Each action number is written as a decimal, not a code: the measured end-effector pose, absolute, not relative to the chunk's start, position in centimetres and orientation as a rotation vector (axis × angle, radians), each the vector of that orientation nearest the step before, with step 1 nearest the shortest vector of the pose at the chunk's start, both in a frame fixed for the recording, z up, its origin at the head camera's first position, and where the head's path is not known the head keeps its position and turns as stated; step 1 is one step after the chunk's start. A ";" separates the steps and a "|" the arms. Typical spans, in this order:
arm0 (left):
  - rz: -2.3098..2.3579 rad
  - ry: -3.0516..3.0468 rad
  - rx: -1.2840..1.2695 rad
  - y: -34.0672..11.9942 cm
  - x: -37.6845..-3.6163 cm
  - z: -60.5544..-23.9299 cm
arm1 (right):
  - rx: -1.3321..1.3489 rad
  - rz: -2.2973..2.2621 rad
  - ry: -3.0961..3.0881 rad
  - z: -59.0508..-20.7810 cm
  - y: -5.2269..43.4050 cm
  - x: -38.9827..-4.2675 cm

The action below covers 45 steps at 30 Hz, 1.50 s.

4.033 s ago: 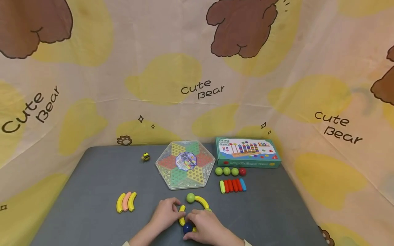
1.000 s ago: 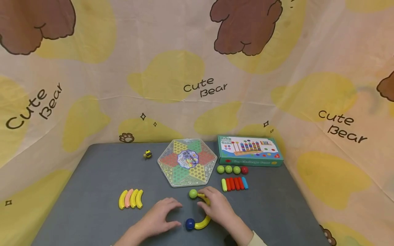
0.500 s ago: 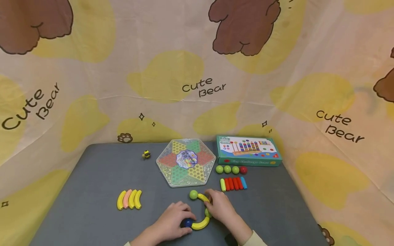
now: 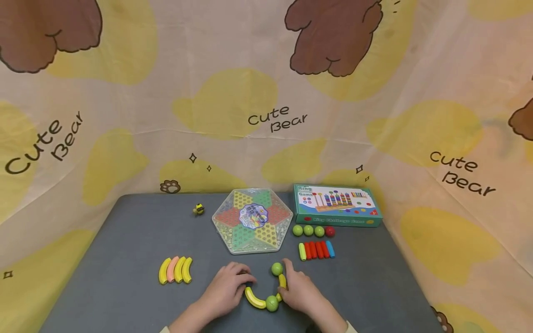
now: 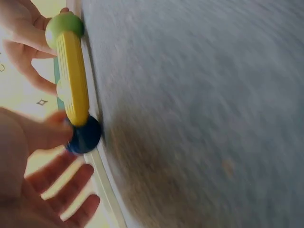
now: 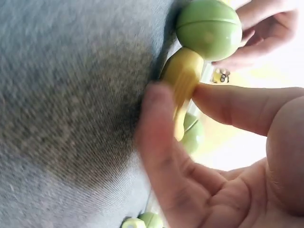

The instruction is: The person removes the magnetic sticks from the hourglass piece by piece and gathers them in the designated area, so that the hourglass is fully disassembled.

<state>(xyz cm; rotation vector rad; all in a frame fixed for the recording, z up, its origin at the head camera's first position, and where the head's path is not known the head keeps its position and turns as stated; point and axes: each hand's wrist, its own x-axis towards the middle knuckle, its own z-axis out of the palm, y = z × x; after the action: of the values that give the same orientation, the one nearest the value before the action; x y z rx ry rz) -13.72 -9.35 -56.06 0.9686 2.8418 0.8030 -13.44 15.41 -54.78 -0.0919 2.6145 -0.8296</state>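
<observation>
From the head view, the chain of curved pieces lies on the grey table (image 4: 125,240) close to the person, below the hexagonal game board (image 4: 252,220): a lower yellow curved piece (image 4: 254,298) runs to a green ball (image 4: 272,303), and a shorter yellow curved piece (image 4: 282,280) rises from there to a second green ball (image 4: 276,268). The left hand (image 4: 226,289) has its fingers curled over the left end of the lower piece, and the right hand (image 4: 300,292) pinches the upper piece from the right. The parts look like hard, smooth, light plastic, stiff in themselves but probably loose at the ball joints, so the safest hold is on the curved bars beside a joint, not on the slick balls. In the left wrist view, which is motion-blurred, a yellow bar (image 5: 73,80) ends in a blue ball (image 5: 84,137) that the thumb and a finger seem to pinch; that blue ball is hidden under the hand in the head view. In the right wrist view, thumb and forefinger (image 6: 237,107) close on the yellow piece (image 6: 183,76) just under a green ball (image 6: 209,28). How the parts join is hidden. 4 spare curved pieces (image 4: 176,270), 4 balls (image 4: 313,230) and 6 short sticks (image 4: 316,249) lie well apart, near the box (image 4: 335,206).
</observation>
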 end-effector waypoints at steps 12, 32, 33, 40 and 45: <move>0.797 2.687 1.231 -5.7 -11.7 -56.1 | -0.267 -0.918 2.906 -54.5 15.7 -14.3; 0.669 2.582 1.433 -4.6 -12.7 -56.3 | -0.434 -0.806 2.781 -54.8 16.3 -16.4; 0.664 2.579 1.428 -4.6 -12.8 -56.3 | -0.411 -0.815 2.781 -54.8 16.2 -16.5; 0.707 2.536 1.370 -4.5 -12.9 -56.2 | -0.235 -0.974 2.838 -54.9 16.7 -16.8; 0.757 2.532 1.403 -4.7 -12.7 -56.2 | -0.168 -1.085 2.887 -54.0 18.1 -17.2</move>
<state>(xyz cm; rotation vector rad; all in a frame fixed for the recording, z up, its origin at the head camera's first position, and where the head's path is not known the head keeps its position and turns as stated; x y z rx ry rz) -12.74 -4.69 -56.15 1.4033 2.5323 0.7568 -17.20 18.12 -54.04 -0.1684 2.8866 -1.0854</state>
